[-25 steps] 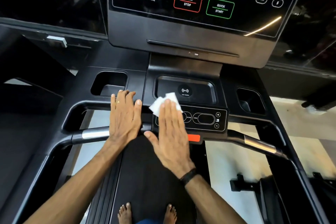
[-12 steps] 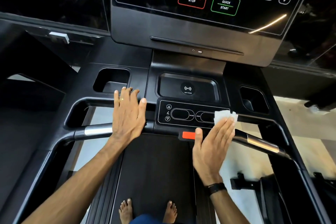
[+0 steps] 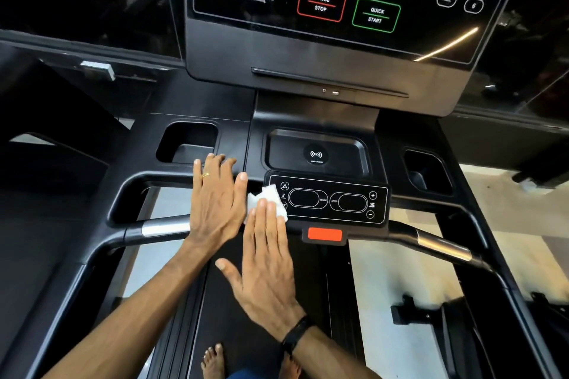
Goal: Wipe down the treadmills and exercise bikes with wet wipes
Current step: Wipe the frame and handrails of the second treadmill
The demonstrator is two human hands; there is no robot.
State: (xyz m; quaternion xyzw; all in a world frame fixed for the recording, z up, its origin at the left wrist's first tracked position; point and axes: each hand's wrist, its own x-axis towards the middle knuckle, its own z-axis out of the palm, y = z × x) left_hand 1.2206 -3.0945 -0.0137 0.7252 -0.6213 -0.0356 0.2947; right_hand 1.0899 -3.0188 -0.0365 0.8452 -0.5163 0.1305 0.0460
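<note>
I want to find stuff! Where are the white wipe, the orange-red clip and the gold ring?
White crumpled wet wipe [image 3: 271, 197]: head view, its bare upper part.
Orange-red rectangular clip [image 3: 325, 234]: head view, centre.
Gold ring [image 3: 205, 175]: head view, the band.

One crumpled white wet wipe [image 3: 267, 201], two bare hands (left [image 3: 217, 203], right [image 3: 267, 258]), two rectangular recessed black cup holders [image 3: 187, 142] [image 3: 426, 172], one orange-red safety tab [image 3: 324, 234], two bare feet [image 3: 213, 361].

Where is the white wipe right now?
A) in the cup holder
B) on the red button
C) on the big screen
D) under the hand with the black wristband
D: the wipe lies pressed flat under the fingers of the right hand, the one with the wristband, at the left edge of the small control panel.
</note>
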